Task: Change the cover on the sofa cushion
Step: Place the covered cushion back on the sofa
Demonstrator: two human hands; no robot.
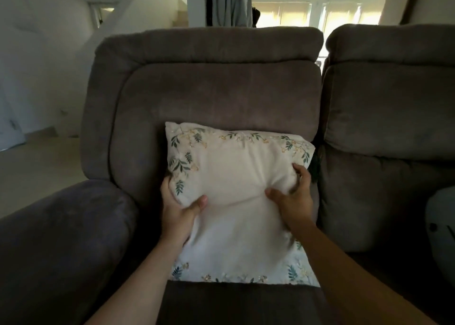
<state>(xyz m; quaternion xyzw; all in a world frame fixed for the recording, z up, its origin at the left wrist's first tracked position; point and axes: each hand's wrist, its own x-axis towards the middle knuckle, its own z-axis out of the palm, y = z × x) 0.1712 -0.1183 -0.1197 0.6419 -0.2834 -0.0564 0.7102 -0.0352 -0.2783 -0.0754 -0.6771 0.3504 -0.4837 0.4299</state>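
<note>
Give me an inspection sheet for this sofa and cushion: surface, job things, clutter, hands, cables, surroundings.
Surface: brown sofa; the cushion lies on its seat, top edge at the backrest.
Job's things: cushion, white with a leafy border; no spare cover seen.
Clutter: pale rounded object on the next seat, cut off by the frame.
Grippers: left hand and right hand grip the cushion's sides, thumbs in front.
Cables: nothing seen.
Surroundings: bright blinds and hanging grey fabric behind the sofa.
</note>
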